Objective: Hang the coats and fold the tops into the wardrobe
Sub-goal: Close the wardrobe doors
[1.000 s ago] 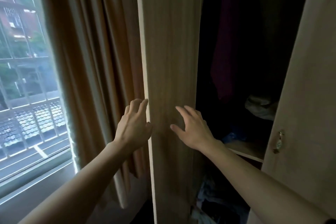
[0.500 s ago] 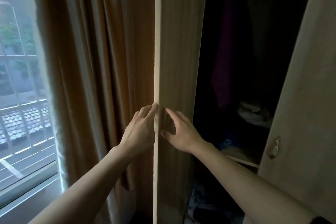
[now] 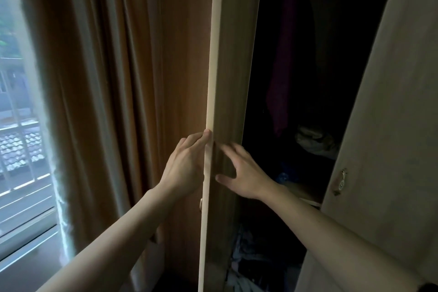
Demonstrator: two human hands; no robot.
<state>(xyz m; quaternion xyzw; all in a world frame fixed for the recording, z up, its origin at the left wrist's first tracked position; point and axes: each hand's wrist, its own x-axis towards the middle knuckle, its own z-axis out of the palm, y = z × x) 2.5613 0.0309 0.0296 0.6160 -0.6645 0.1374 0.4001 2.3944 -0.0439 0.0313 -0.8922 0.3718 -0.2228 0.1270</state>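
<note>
While the wardrobe door (image 3: 233, 78) stood ajar, neither hand gripped.
Stiff, likely light; its edge under the flat left hand (image 3: 187, 163) offered hold, right hand (image 3: 246, 174) spread alongside.

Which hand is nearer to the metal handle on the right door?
Right. The right hand is at the left door's inner face, toward the handle; the left hand beyond that door's edge.

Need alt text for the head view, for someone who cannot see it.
A person's left hand rests on the pale edge of an open wardrobe door while the right hand spreads open at its inner face. The dark wardrobe holds a hanging purple garment and crumpled clothes; a brown curtain and window stand left.
</note>
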